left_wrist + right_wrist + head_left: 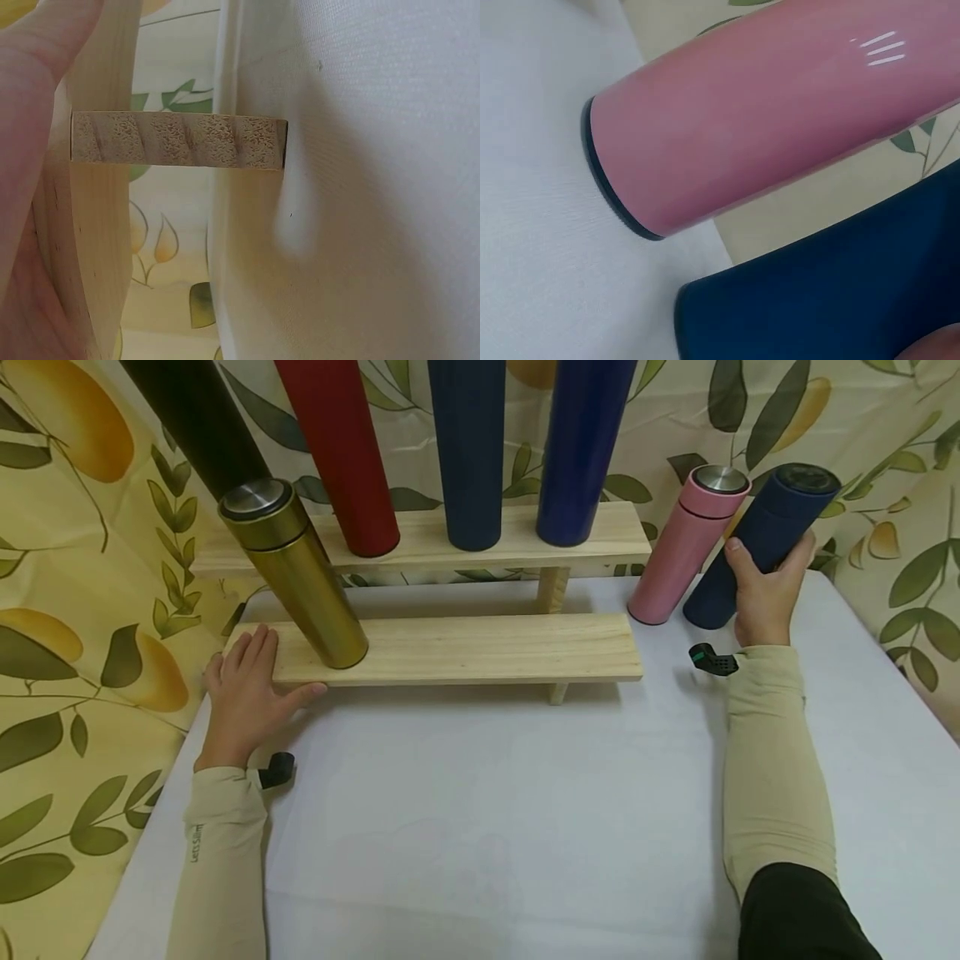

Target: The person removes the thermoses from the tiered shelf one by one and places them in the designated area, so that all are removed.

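My right hand (pixel 772 585) grips a dark blue thermos bottle (pixel 776 522) at the right side of the table, thumb on its near side. Just left of that bottle stands a pink thermos (pixel 688 547) with a steel lid top; in the right wrist view the pink bottle (pixel 765 112) is above the blue one (pixel 810 277). At the far left, my left hand (pixel 247 693) rests on the end of the lower wooden shelf (pixel 487 647), fingers straight over its top, thumb along the front edge. A gold thermos (pixel 307 589) stands on the shelf beside those fingers.
On the upper wooden shelf (pixel 420 547) stand a black bottle (pixel 198 422), a red one (pixel 341 456), a slate-blue one (pixel 468 452) and a deep blue one (pixel 581 452). A support leg (pixel 180 140) holds up the lower board above the white-covered table (pixel 487 827). Leaf-patterned cloth (pixel 67 610) hangs behind.
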`<state>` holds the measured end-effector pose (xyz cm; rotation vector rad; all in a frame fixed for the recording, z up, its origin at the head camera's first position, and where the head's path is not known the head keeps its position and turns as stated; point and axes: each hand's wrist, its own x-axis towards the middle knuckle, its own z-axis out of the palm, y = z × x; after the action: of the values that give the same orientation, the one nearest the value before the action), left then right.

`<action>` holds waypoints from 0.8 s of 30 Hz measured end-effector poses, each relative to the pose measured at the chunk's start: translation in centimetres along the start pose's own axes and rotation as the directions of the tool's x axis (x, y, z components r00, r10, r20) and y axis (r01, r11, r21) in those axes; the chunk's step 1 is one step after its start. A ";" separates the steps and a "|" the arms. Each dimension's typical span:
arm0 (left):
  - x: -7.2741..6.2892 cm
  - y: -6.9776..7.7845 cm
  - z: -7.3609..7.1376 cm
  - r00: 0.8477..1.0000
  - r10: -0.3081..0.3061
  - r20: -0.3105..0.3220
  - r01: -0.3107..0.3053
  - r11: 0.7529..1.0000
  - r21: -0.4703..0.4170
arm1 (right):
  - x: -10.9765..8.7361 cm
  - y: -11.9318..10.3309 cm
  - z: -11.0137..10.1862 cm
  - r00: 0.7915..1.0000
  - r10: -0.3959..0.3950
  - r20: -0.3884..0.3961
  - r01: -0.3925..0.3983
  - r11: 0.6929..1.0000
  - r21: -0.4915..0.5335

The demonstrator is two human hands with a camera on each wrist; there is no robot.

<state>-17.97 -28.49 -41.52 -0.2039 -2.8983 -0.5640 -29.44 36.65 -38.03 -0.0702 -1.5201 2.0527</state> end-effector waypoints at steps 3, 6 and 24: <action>0.1 0.0 0.0 1.000 -0.004 0.005 0.004 1.000 0.001 | -0.1 0.2 0.0 1.000 0.008 0.016 -0.008 1.000 -0.020; 0.1 -0.1 -0.1 1.000 -0.005 0.006 0.005 1.000 0.000 | -0.2 0.3 0.0 0.999 0.027 0.030 -0.026 0.999 -0.028; 0.1 -0.2 0.1 1.000 -0.007 0.003 0.007 1.000 0.000 | -0.2 -2.5 0.7 0.998 -0.064 0.006 0.063 0.995 0.077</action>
<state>-18.14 -28.60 -41.63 -0.1949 -2.9029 -0.5656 -28.53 36.41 -35.63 0.0167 -1.4283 2.0609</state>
